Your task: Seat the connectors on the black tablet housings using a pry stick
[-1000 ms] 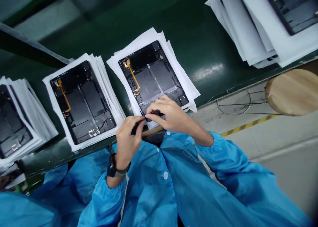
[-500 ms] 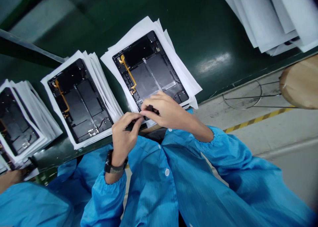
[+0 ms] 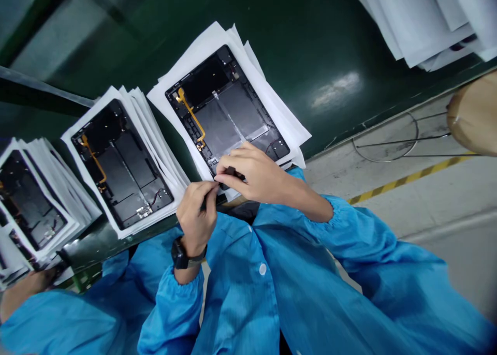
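Observation:
An open tablet housing (image 3: 248,99), black inside with an orange ribbon cable (image 3: 193,116), lies on a stack of white sheets (image 3: 289,119). At its near edge my right hand (image 3: 252,171) is closed in a pinch, with a small dark piece (image 3: 235,173) partly showing among its fingers. My left hand (image 3: 197,207), wearing a black watch (image 3: 179,253) on the wrist, pinches just beside the right fingertips. Whatever the left fingers hold is too small or hidden to make out. The fingertips of both hands nearly meet.
Left of my housing, a second open tablet housing (image 3: 124,163) rests on white sheets, with another housing (image 3: 29,200) beyond it. A co-worker's hand (image 3: 29,287) is at the far left. White sheets (image 3: 423,24) lie at upper right; a round stool (image 3: 476,114) stands beside the green table (image 3: 310,49).
The view has shifted slightly, so the middle housing appears a little farther left. My left hand has turned a little at the wrist; both hands keep their pinch close together.

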`<state>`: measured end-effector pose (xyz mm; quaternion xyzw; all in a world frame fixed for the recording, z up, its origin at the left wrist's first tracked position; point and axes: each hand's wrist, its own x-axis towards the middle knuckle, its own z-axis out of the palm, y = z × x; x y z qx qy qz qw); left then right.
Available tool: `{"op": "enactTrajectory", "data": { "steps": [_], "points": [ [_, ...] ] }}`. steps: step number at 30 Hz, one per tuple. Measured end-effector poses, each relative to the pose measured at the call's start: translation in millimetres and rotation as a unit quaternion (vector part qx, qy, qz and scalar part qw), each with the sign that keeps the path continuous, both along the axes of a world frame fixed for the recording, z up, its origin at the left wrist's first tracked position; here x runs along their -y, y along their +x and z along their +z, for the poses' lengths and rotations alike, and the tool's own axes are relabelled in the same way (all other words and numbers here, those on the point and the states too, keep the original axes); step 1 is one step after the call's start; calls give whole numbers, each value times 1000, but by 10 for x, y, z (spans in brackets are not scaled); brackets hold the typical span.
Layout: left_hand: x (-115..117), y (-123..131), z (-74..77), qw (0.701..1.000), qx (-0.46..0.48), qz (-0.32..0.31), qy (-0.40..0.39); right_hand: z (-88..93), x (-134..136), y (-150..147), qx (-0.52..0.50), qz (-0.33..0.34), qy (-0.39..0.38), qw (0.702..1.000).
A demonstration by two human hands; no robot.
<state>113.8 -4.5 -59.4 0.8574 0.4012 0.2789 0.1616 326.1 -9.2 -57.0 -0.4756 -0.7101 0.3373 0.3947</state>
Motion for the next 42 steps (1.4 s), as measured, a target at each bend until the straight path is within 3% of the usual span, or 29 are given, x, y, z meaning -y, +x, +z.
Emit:
{"op": "enactTrajectory", "data": {
  "steps": [6, 10, 18, 25, 33, 37, 42],
  "points": [
    [6, -61, -88, 993, -29, -40, 109, 12, 8, 25, -27, -4, -2, 1000],
    [-26, -104, -97, 987, -55, -62, 138, 8, -6, 22, -18, -2, 4, 1000],
    [-97, -140, 73, 969, -138, -124, 160, 6, 11, 35, 7, 8, 0, 1000],
    [-219, -146, 296, 937, -228, -219, 151, -22, 29, 84, -92, -8, 6, 996],
    [-408, -37, 551, 898, -286, -313, 114, 1, 49, 141, -134, -22, 2, 991],
    [-491, 16, 615, 898, -291, -322, 65, 0, 48, 161, -139, -22, 1, 990],
    [-584, 37, 619, 911, -294, -288, 8, -6, 50, 168, -141, -20, -5, 990]
  ]
}}
